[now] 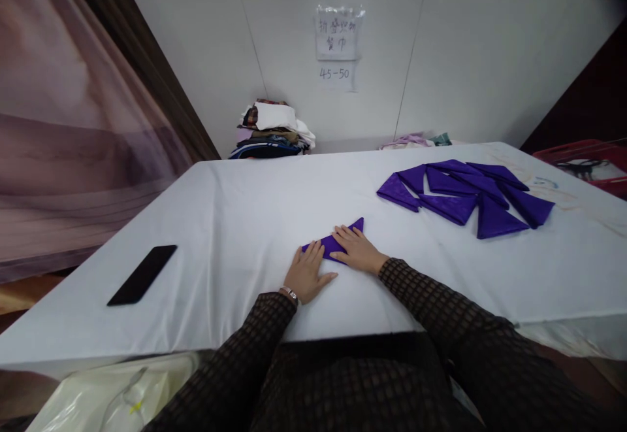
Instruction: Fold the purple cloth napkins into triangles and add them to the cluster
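Note:
A purple cloth napkin (331, 247), folded into a narrow triangle, lies on the white-covered table in front of me. My left hand (307, 274) rests flat on its left end, fingers stretched out and the thumb pointing right. Across the right part of the same napkin lies my right hand (356, 249), also flat with its fingers extended. A pointed corner shows beyond the right fingertips. Both palms hide parts of the cloth. To the right, several folded purple napkins (448, 210) lie in an overlapping group.
A black phone-like slab (142, 275) lies at the table's left. Beyond the far edge sit a stack of folded clothes (274, 130) and more cloth (411, 140). Handwritten paper signs (337, 40) hang on the wall. A red basket (588, 161) stands at the right.

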Motion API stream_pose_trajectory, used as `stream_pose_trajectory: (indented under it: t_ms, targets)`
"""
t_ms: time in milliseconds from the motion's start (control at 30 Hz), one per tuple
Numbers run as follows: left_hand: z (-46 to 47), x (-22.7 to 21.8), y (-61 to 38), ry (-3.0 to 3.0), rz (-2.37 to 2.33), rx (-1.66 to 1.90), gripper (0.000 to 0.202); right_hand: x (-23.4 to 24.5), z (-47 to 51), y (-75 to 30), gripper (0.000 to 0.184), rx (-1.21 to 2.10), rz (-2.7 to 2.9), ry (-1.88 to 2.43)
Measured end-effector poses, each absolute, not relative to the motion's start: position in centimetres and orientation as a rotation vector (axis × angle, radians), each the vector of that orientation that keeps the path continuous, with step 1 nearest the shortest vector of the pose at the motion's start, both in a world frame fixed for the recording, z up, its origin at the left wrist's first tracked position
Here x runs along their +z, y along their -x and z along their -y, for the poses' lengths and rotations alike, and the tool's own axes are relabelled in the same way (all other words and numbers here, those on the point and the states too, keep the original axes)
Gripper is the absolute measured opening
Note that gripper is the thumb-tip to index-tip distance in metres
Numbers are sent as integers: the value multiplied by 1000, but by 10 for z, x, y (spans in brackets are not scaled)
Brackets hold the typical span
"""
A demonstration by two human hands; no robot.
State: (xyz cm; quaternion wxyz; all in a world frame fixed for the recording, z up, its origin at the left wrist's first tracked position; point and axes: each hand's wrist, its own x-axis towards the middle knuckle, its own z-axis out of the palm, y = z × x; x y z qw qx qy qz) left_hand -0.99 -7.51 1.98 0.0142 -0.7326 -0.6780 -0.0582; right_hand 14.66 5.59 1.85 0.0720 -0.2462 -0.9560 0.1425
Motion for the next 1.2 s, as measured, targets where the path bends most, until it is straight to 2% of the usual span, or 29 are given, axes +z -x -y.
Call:
stream_pose_trajectory:
  t_ms: [300, 500, 733, 900, 1200]
  targets:
    - [86, 25, 43, 1865, 2393, -141, 68, 16, -57, -145, 78, 482, 2874, 759]
    - [53, 39, 1, 2304, 2075, -265, 72, 16, -58, -145, 71, 437, 2868, 732]
    - [38, 16, -2, 2391, 2141, -274, 78, 18, -58, -145, 58, 495, 2879, 743]
    - [41, 13, 0, 2391, 2085, -248, 77, 20, -67, -149, 70, 512, 2884, 718]
    - [42, 15, -2, 2383, 2076, -241, 80, 17, -122, -167, 68, 467, 2870, 874]
